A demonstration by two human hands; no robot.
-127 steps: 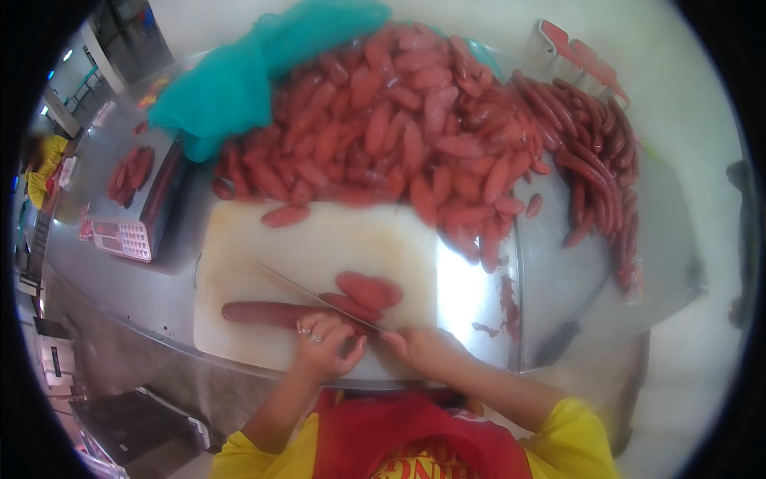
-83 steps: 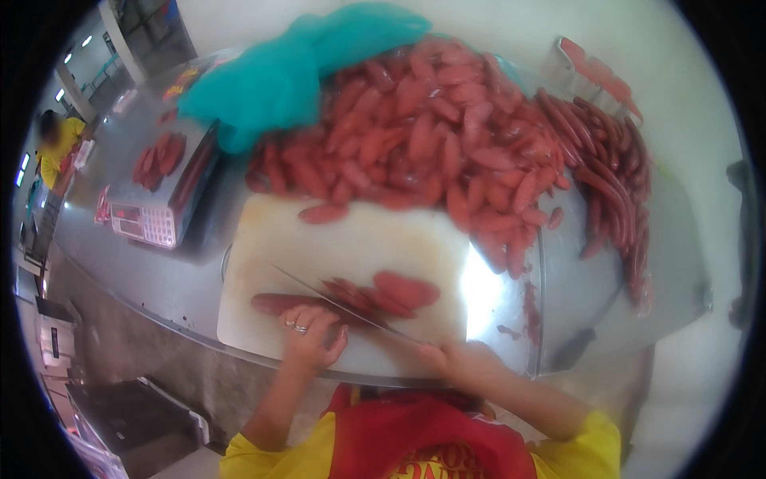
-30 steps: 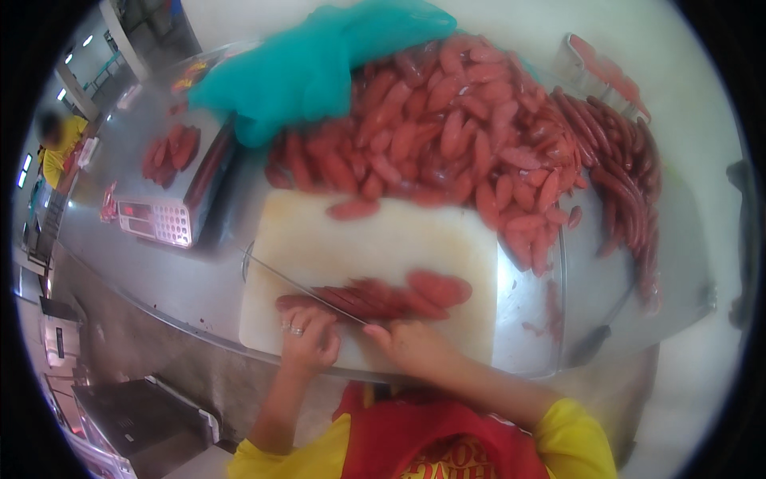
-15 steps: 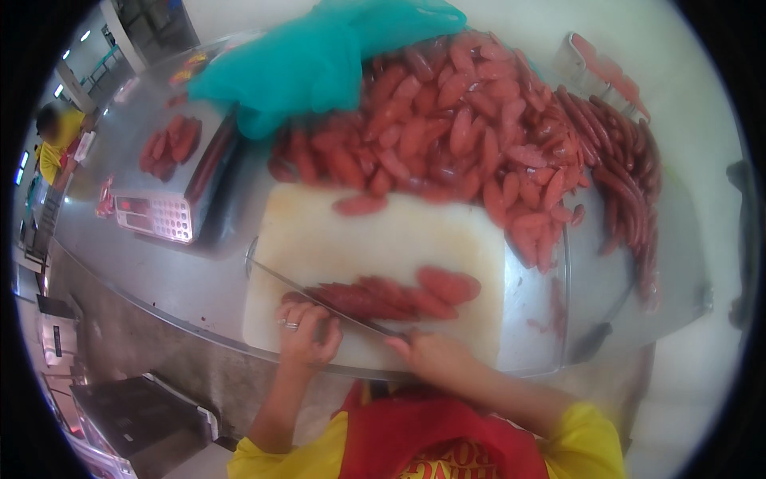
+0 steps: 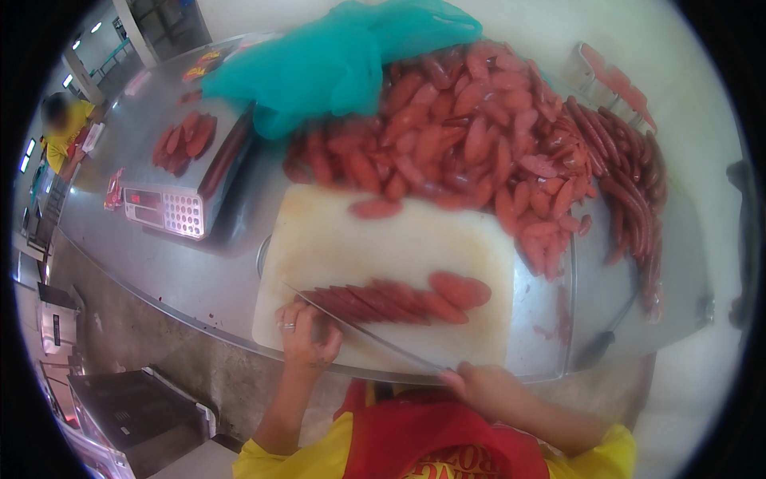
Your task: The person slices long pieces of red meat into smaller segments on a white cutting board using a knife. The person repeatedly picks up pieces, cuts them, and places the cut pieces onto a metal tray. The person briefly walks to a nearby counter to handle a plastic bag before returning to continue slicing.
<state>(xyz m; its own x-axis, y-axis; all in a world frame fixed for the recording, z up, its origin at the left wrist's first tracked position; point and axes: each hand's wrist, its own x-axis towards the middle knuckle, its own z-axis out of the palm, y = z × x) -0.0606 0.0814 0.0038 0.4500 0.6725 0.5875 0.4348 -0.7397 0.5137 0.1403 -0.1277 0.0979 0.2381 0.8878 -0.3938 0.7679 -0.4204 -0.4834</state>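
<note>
My right hand (image 5: 488, 389) is closed around the handle of a long knife (image 5: 391, 344), whose thin blade slants up and left across the near side of the white cutting board (image 5: 399, 247). Curled at the board's near-left edge, my left hand (image 5: 307, 337), with a ring on one finger, presses on the left end of a sausage, mostly hidden by fingers and blade. Beyond the blade, slanted sausage slices (image 5: 383, 302) lie overlapping in a row. At its right end are wider, loose slices (image 5: 461, 290). A single slice (image 5: 375, 209) rests near the board's far edge.
A large heap of cut sausage (image 5: 471, 120) rises behind the board, beside green netting (image 5: 319, 80). Whole sausages (image 5: 634, 184) hang together at right, near a dark-handled tool (image 5: 597, 348). At left stands a scale (image 5: 167, 211) bearing slices (image 5: 185, 142). Another person (image 5: 68, 132) stands far left.
The knife has slid back toward me and to the right with my right hand. My left hand stays at the sausage's end. The whole view has shifted slightly.
</note>
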